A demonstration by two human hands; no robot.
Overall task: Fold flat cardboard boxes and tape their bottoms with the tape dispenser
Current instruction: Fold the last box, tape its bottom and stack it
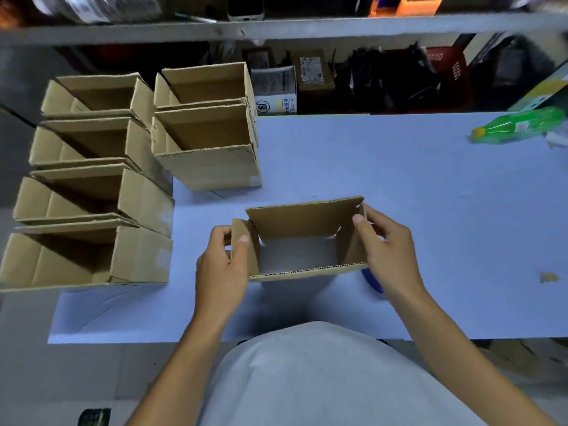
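A small brown cardboard box [295, 222] stands opened into a tube above the pale blue table [399, 192], and the table shows through it. My left hand [222, 265] grips its left end flap, thumb inside. My right hand [388, 250] grips the right end flap the same way. A blue object [373, 281], perhaps the tape dispenser, peeks out under my right wrist, mostly hidden.
Several folded open boxes [92, 192] stand in rows at the left, with two more [206, 139] behind the held box. A green bottle [519, 126] lies at the far right. A cardboard scrap [548, 276] lies near the right edge. A cluttered shelf [338, 78] runs along the back.
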